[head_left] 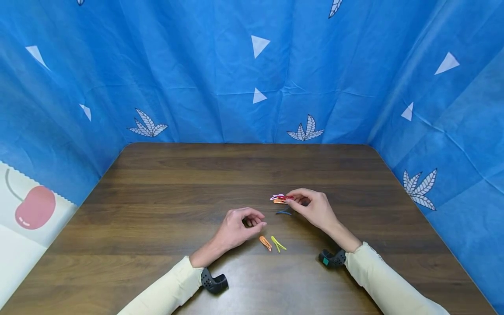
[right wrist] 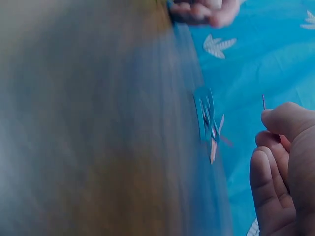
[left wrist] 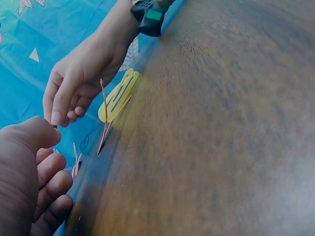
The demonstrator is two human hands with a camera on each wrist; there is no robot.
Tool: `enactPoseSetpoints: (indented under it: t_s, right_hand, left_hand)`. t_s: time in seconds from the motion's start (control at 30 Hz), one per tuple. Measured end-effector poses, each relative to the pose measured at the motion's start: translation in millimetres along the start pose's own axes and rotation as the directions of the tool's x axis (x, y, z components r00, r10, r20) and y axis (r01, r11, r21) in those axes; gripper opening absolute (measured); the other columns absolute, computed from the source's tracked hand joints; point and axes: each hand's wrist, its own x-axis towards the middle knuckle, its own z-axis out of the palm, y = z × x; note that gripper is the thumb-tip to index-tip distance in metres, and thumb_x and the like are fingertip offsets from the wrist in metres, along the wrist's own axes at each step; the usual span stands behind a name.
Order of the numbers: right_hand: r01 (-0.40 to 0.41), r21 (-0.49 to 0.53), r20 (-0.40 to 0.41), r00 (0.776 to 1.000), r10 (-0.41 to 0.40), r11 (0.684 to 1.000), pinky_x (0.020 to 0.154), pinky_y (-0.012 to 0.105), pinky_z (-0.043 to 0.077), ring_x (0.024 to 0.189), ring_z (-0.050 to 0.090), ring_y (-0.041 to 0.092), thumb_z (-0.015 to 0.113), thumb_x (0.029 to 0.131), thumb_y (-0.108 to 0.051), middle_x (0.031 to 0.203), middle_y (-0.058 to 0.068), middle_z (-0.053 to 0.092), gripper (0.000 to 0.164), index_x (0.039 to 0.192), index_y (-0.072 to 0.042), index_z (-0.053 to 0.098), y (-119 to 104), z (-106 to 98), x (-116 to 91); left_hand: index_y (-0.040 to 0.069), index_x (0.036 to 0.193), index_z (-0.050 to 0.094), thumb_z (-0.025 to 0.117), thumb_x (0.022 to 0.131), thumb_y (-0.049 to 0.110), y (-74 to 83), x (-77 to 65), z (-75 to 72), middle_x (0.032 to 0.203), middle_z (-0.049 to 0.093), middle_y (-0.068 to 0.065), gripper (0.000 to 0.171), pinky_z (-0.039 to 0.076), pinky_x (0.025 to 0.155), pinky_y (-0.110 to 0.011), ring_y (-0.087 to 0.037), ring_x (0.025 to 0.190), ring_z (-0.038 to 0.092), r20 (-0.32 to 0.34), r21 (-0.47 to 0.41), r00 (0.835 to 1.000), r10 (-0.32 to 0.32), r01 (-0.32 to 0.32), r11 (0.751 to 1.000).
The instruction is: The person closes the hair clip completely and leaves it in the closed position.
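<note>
My right hand (head_left: 313, 208) pinches a red snap hair clip (head_left: 286, 197) between thumb and forefinger; only its thin edge shows in the right wrist view. Close by that hand lie a pale pink clip (head_left: 275, 197) and an orange clip (head_left: 279, 201), with a blue clip (head_left: 283, 213) a little nearer. My left hand (head_left: 241, 225) hovers to the left with its fingers loosely bent and nothing visible in them. A second orange clip (head_left: 265, 243) and a yellow clip (head_left: 278, 244), both splayed open, lie beside it on the near side.
All the clips lie on a dark brown wooden table (head_left: 177, 175). Blue curtains (head_left: 220, 65) with white leaf and triangle prints stand along its back and sides. A white cloth with a cherry print (head_left: 35, 208) hangs at the left edge.
</note>
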Motion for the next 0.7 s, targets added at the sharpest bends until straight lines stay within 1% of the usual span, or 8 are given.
enactPoseSetpoints:
  t_s: [0.13,0.4,0.57,0.7]
  right_hand:
    - [-0.03,-0.045,-0.004,1.0,0.03,0.999,0.066,0.023,0.055,0.073,0.064,0.01,0.081,0.09,-0.017,0.088,-0.002,0.074,0.018,0.108,-0.012,0.078,9,-5,6]
    - [-0.109,-0.061,-0.004,0.994,0.109,0.992,0.066,0.022,0.054,0.074,0.065,0.014,0.079,0.092,-0.021,0.094,0.005,0.077,0.019,0.109,-0.011,0.078,23,-10,17]
    - [-0.135,-0.094,-0.002,0.991,0.135,0.986,0.07,0.022,0.054,0.077,0.065,0.016,0.079,0.093,-0.021,0.095,0.005,0.076,0.02,0.11,-0.011,0.078,30,-12,24]
    - [-0.153,-0.119,-0.004,0.988,0.153,0.981,0.069,0.024,0.053,0.077,0.064,0.017,0.079,0.093,-0.021,0.093,0.006,0.075,0.021,0.11,-0.01,0.078,35,-13,28]
  left_hand:
    - [0.008,0.096,0.078,0.081,0.086,0.013,0.3,-0.1,0.6,0.077,0.072,0.006,0.011,0.055,0.065,-0.022,0.0,0.069,0.063,0.0,-0.003,1.0,-0.002,0.002,1.0]
    - [0.008,0.096,0.078,0.079,0.086,0.012,0.2,-0.5,0.2,0.078,0.073,0.005,0.011,0.055,0.065,-0.023,-0.001,0.07,0.063,0.01,-0.009,1.0,-0.001,0.001,1.0]
    - [0.007,0.096,0.077,0.079,0.086,0.011,-0.4,-0.3,0.3,0.078,0.073,0.004,0.011,0.055,0.066,-0.022,-0.002,0.07,0.064,0.018,-0.013,1.0,-0.003,0.003,1.0]
    - [0.007,0.096,0.076,0.08,0.086,0.012,-0.8,-0.5,0.1,0.078,0.072,0.004,0.012,0.055,0.067,-0.022,-0.001,0.071,0.063,0.024,-0.013,1.0,-0.004,0.004,1.0]
